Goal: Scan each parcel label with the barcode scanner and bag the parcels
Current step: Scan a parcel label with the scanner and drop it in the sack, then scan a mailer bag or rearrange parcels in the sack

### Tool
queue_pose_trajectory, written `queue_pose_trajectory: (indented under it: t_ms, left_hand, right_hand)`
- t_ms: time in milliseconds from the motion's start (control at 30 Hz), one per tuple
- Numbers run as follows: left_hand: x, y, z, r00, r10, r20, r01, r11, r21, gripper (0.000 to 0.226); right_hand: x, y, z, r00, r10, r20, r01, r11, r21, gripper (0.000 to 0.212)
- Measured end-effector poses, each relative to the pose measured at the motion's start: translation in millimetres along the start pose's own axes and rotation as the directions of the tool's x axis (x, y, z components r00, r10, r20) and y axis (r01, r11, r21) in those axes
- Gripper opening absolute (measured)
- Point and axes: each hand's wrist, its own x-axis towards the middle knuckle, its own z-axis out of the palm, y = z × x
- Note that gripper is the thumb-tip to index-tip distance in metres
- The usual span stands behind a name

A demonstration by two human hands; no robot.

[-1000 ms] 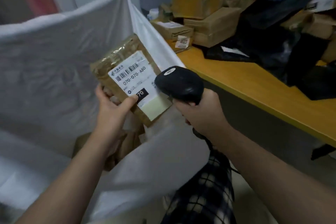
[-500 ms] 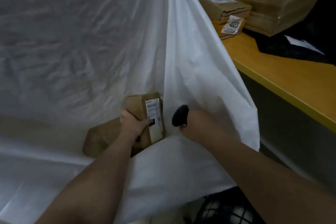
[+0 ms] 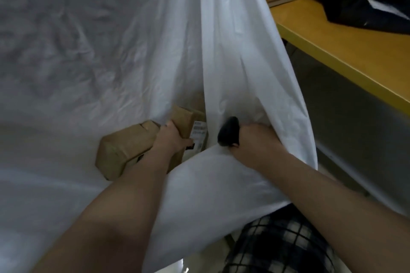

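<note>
Left hand (image 3: 170,138) grips labelled parcel (image 3: 187,121) low inside white bag (image 3: 133,51), beside second parcel (image 3: 123,150), for setting down | right hand (image 3: 257,143) clasps barcode scanner (image 3: 228,132) at bag's near rim, likely holding it open.

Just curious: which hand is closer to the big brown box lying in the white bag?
Left. The left hand, gripping a labelled parcel, is right beside the box; the right hand holds the scanner at the bag rim.

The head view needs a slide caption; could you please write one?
Left hand holds a labelled parcel inside the white bag; right hand grips the scanner.
</note>
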Motion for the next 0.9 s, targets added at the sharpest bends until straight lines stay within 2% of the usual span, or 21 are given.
queue_pose_trajectory:
  t_ms: [67, 200, 300, 367, 467, 500, 600, 733, 900]
  left_hand:
    - [-14, 5, -12, 0.996, 0.065, -0.067, -0.057, 0.992, 0.110, 0.093]
    - [-53, 22, -34, 0.948, 0.248, -0.199, -0.222, 0.964, 0.146, 0.081]
    - [-91, 46, -47, 0.893, 0.355, -0.275, -0.320, 0.933, 0.166, 0.070]
    - [-117, 64, -56, 0.840, 0.436, -0.322, -0.397, 0.900, 0.181, 0.065]
    - [-158, 98, -66, 0.725, 0.588, -0.358, -0.548, 0.808, 0.217, 0.065]
    - [-171, 111, -68, 0.686, 0.633, -0.360, -0.591, 0.773, 0.233, 0.064]
    - [-209, 154, -66, 0.582, 0.737, -0.344, -0.684, 0.672, 0.283, 0.064]
    - [-246, 209, -44, 0.472, 0.835, -0.284, -0.780, 0.545, 0.308, 0.065]
    - [-265, 264, -8, 0.340, 0.923, -0.179, -0.850, 0.383, 0.361, 0.064]
  right_hand:
    - [-10, -4, -2, 1.000, 0.002, 0.004, -0.002, 1.000, 0.000, 0.027]
    - [-32, -8, -18, 1.000, 0.001, 0.012, -0.002, 0.998, 0.066, 0.029]
    - [-61, -8, -36, 0.991, -0.018, -0.132, 0.044, 0.979, 0.198, 0.025]
    - [-86, -4, -54, 0.969, 0.050, -0.242, 0.020, 0.960, 0.279, 0.023]
    - [-128, 19, -82, 0.919, 0.112, -0.378, 0.011, 0.951, 0.309, 0.018]
    - [-143, 31, -90, 0.904, 0.140, -0.403, -0.004, 0.947, 0.320, 0.022]
    - [-178, 71, -105, 0.836, 0.285, -0.468, -0.095, 0.916, 0.389, 0.025]
    - [-212, 120, -108, 0.710, 0.503, -0.493, -0.203, 0.816, 0.541, 0.023]
    - [-241, 169, -104, 0.563, 0.641, -0.521, -0.181, 0.711, 0.679, 0.030]
